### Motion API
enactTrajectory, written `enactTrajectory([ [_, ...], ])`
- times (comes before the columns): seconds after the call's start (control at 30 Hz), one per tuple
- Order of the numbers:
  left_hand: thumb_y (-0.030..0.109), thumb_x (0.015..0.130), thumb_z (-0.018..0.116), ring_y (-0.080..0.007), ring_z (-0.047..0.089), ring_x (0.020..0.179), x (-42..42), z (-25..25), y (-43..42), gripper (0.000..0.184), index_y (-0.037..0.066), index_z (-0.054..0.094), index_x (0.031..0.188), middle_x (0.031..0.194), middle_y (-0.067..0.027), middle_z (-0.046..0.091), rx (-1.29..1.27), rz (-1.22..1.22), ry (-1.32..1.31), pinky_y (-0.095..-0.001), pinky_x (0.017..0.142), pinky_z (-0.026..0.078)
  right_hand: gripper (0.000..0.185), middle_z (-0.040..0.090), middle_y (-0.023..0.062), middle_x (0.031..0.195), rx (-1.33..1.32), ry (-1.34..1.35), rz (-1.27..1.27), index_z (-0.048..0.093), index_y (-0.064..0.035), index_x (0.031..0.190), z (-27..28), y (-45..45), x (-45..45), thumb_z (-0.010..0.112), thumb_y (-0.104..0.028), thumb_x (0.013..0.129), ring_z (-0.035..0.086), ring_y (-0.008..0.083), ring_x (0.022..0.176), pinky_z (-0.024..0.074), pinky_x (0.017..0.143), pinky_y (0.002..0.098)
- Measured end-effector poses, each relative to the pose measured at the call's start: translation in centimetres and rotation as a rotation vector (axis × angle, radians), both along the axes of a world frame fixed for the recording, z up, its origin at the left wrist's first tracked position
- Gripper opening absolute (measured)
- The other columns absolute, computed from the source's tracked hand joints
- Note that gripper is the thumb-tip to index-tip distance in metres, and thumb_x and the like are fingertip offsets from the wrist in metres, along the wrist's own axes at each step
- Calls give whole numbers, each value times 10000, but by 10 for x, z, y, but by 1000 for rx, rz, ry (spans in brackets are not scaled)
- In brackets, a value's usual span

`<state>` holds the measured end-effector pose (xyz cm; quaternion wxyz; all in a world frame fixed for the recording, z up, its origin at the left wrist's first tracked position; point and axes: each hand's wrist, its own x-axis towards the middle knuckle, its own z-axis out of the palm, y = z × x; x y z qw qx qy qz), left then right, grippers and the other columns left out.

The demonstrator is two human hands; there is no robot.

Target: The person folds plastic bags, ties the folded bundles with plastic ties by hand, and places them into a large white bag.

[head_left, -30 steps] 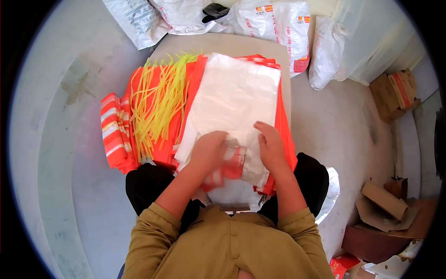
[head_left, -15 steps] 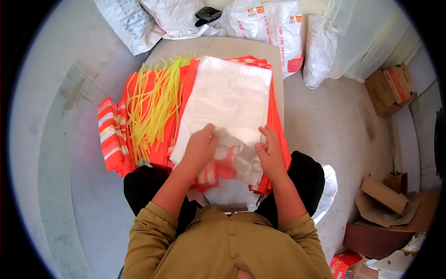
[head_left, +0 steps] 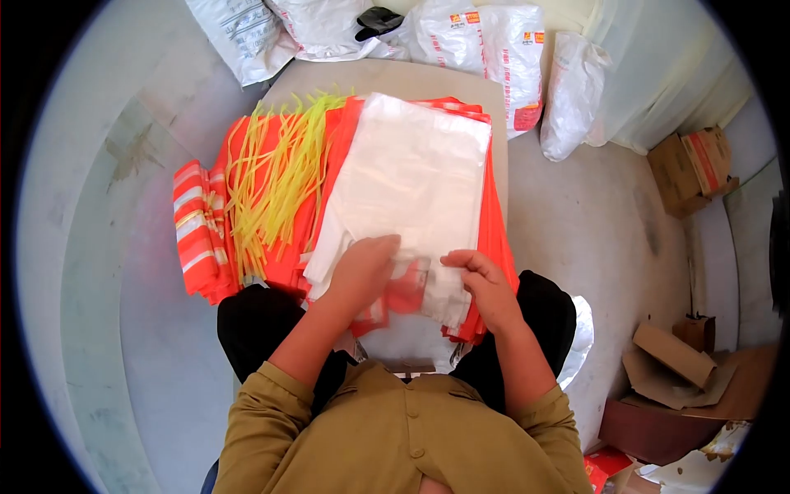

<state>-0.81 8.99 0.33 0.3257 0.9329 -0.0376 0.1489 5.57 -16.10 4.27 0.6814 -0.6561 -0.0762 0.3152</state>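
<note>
A stack of whitish see-through plastic bags (head_left: 415,165) lies on orange-red fabric (head_left: 498,214), its open-looking loose edge toward me. My left hand (head_left: 366,267) is closed on the near left part of the top plastic bag, fingertips pressed together. At the near right edge my right hand (head_left: 490,288) has bent fingers, with thumb and forefinger at the film of the same bag. Between the hands the thin film is creased and lifted, and red shows through it. The exact pinch of the right fingertips is hard to make out.
Yellow strips (head_left: 284,177) lie on orange fabric to the left, beside a folded orange-and-white striped bundle (head_left: 196,226). Full white sacks (head_left: 444,37) stand behind the table (head_left: 317,78). Cardboard boxes (head_left: 691,169) are on the floor at right.
Both hands have come slightly nearer to me, and my right hand has turned with its fingers pointing left. The film between the hands is gathered more. The view has shifted a little.
</note>
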Motion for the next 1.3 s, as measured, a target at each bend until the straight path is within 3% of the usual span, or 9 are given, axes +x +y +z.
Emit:
enactTrajectory([
  [0.17, 26, 862, 663, -360, 653, 1059, -1, 2, 1, 193, 29, 665, 1055, 1273, -117, 705, 51, -31, -5, -445, 939, 532, 466, 654, 59, 1232, -27, -215, 275, 631, 10, 1284, -4, 28, 46, 497, 142, 858, 600, 154, 1216, 465, 1042, 295],
  [0.27, 20, 845, 662, -345, 654, 1016, -2, 2, 1, 211, 36, 669, 1055, 1281, -102, 703, 59, -16, 7, -441, 905, 541, 384, 680, 49, 1142, -214, -434, 411, 650, 9, 1258, -18, 38, 69, 545, 97, 900, 654, 137, 1079, 517, 927, 281],
  [0.47, 19, 829, 656, -338, 653, 989, -2, 5, -1, 235, 41, 677, 1063, 1284, -96, 698, 72, -16, 3, -441, 867, 550, 267, 684, 32, 977, -207, -320, 421, 682, 0, 1218, 3, 60, 83, 608, -8, 961, 623, 111, 786, 526, 745, 270],
  [0.67, 9, 804, 680, -346, 657, 962, -5, 3, -3, 256, 58, 698, 1056, 1266, -149, 670, -21, 36, -6, -432, 856, 553, 362, 676, 55, 963, -251, -533, 421, 663, -24, 1308, -20, 72, 85, 643, -49, 948, 607, 137, 805, 522, 742, 293],
  [0.77, -15, 779, 691, -308, 657, 934, -7, -9, -6, 251, 68, 721, 1014, 1259, -165, 643, -254, 155, 87, -403, 815, 555, 360, 704, 154, 1162, -325, -676, 445, 674, -53, 1307, -13, 74, 83, 625, -76, 952, 661, 299, 1016, 529, 888, 366],
  [0.97, -45, 725, 714, -245, 619, 860, -1, 14, -22, 293, 78, 750, 989, 1250, -149, 624, -535, 298, 187, -359, 740, 538, 437, 699, 182, 1203, -260, -901, 445, 598, -75, 1416, -32, 77, 82, 603, -91, 979, 664, 361, 1054, 533, 925, 404],
  [1.07, -49, 712, 718, -251, 611, 859, -2, 8, -19, 310, 78, 750, 993, 1265, -144, 628, -292, 227, 69, -363, 747, 535, 428, 707, 162, 1205, -233, -917, 405, 589, -103, 1418, -37, 81, 78, 610, -104, 990, 668, 354, 1070, 537, 914, 415],
  [1.13, -52, 711, 714, -258, 610, 871, -1, 9, -15, 308, 75, 748, 990, 1271, -143, 630, 103, 112, -98, -368, 757, 534, 451, 690, 174, 1270, -207, -847, 414, 571, -93, 1444, -34, 81, 79, 586, -82, 994, 658, 367, 1129, 529, 956, 412],
  [1.3, -37, 718, 726, -304, 623, 916, 7, 21, -11, 274, 46, 717, 979, 1139, -104, 692, 232, 9, -201, -396, 806, 537, 424, 711, 167, 1225, -151, -776, 337, 589, -68, 1419, -29, 79, 79, 552, -42, 998, 693, 346, 1050, 542, 925, 389],
])
